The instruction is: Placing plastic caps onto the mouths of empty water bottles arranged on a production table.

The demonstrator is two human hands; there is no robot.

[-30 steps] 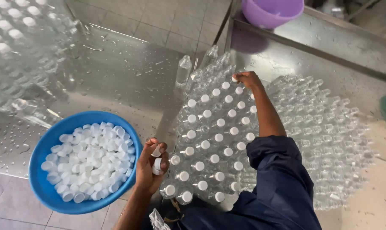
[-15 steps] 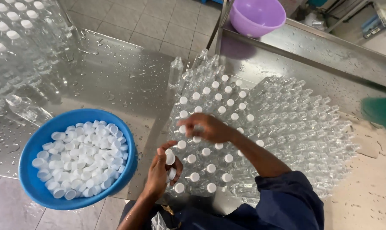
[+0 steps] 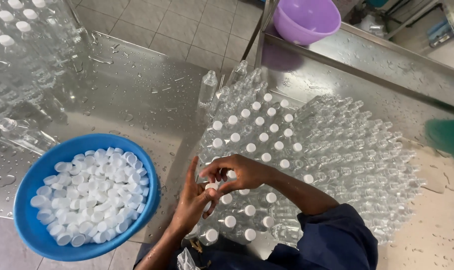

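My left hand [image 3: 191,202] is cupped at the near edge of a block of small clear plastic bottles [image 3: 337,150], with its index finger pointing up and white caps held in the palm. The fingertips of my right hand [image 3: 239,172] pinch one white cap [image 3: 212,186] right at the left palm. The nearer and left rows are capped bottles [image 3: 257,135] with white tops; the rows to the right are open. To the left, beside my left hand, stands a blue bowl [image 3: 29,182] full of loose white caps [image 3: 87,195].
The bottles stand on a wet steel table [image 3: 137,95]. More capped bottles [image 3: 17,45] are stacked at the far left, with one lying bottle [image 3: 22,134] near the bowl. A purple bowl [image 3: 307,20] sits at the back, a green object [image 3: 449,137] at the right edge.
My right hand has drawn back from the far rows of bottles to my left hand and now pinches a cap there. The left hand stayed by the near edge.
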